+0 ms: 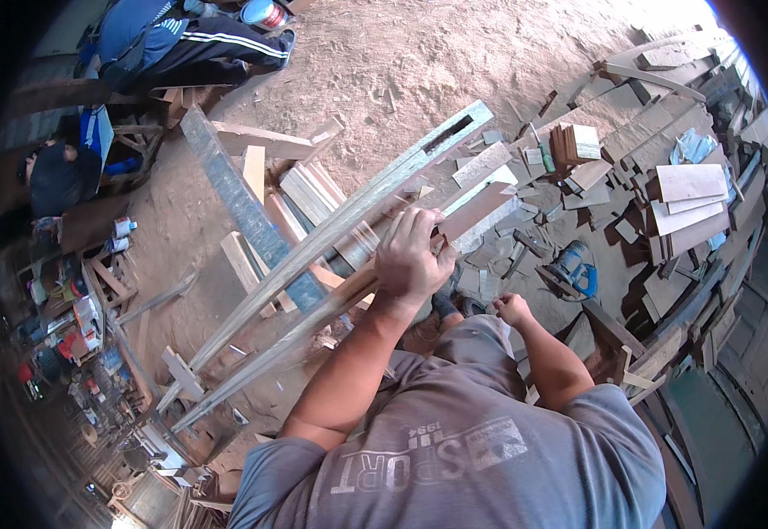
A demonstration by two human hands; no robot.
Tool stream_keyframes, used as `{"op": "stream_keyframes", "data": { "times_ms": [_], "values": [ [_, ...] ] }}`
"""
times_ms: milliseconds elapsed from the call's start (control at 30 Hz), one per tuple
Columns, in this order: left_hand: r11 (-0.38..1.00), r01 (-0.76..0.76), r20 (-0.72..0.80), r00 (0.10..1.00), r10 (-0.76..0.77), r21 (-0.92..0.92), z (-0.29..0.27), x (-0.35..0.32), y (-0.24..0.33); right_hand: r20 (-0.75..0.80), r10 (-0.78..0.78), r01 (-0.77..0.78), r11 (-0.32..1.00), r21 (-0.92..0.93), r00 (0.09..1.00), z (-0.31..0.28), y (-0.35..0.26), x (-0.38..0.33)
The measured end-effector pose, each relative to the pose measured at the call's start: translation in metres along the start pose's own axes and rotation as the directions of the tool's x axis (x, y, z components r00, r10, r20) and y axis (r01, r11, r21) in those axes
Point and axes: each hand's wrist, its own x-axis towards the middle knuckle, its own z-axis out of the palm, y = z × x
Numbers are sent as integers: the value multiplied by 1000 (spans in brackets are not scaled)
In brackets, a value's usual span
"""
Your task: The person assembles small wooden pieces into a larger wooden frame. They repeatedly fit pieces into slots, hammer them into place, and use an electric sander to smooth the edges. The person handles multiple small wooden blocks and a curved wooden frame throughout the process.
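Note:
Two long pale timber beams lie side by side, running from lower left to upper right. My left hand (412, 256) is closed over the upper part of the nearer beam (305, 331), its fingers wrapped across the top. Beyond it, the farther beam (331, 231) has a long dark slot cut near its upper end. My right hand (512, 309) is held low by my shorts, apart from both beams. Its fingers are curled together, and whatever may be in them is too small to make out.
A worn blue-grey plank (247, 216) crosses beneath the beams. To the right are a blue power tool (574, 271), a stack of small wooden blocks (575, 143), a green-handled tool (546, 157) and scattered boards. Two people are at the left, one in striped trousers (216, 48).

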Motion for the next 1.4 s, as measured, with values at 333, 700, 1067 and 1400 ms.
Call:
{"op": "stream_keyframes", "data": {
  "times_ms": [333,700,1067,1400],
  "values": [
    [996,-88,-23,996,88,-14,-9,16,14,-117,-144,137,988,-67,983,21,7,7],
    [844,-115,-169,985,30,-524,10,0,4,-201,-123,133,990,38,972,47,34,-14],
    [123,242,168,886,-432,-962,-49,-11,78,-370,-91,233,904,358,925,78,31,-106],
    [-132,706,713,701,-9,-696,-94,-202,85,-792,-343,836,-34,547,504,98,-123,-385]
  ]
}}
